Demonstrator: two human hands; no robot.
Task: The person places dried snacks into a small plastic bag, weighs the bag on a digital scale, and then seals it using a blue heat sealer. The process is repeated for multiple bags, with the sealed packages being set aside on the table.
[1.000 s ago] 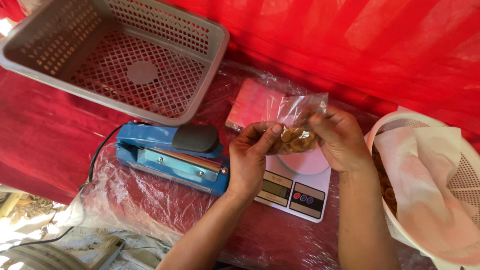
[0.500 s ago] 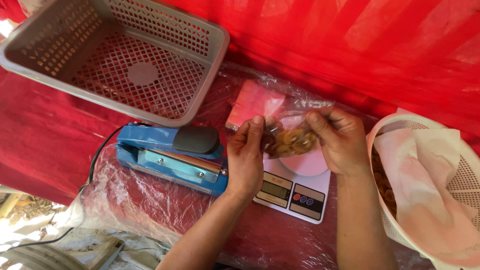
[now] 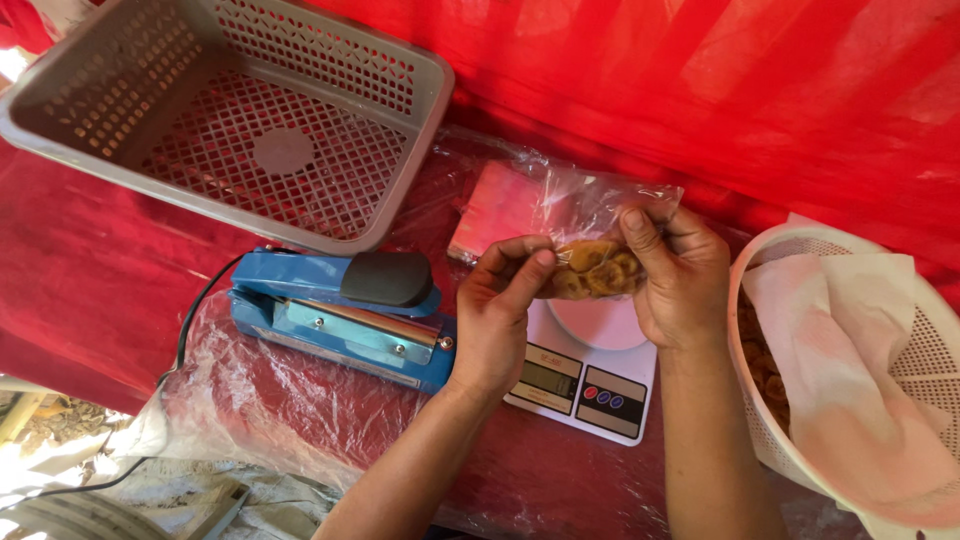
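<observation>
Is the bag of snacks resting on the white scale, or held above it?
Cannot tell. In the head view both hands, left hand and right hand, grip the clear bag of snacks over the white scale, but looking straight down hides any gap.

You have a grey perforated plastic basket [image 3: 250, 130] lying empty behind a blue heat sealer with a black handle [image 3: 340, 310], and a white perforated basket lined with pale paper [image 3: 850, 340] standing at the far right.

Heat sealer [image 3: 340, 315] on table [image 3: 90, 300], left of kitchen scale [image 3: 590, 365]. Perforated basket [image 3: 240, 120] behind sealer. Snack bag [image 3: 595, 250] above scale, between both hands. Lined colander [image 3: 850, 370] right of scale.
</observation>
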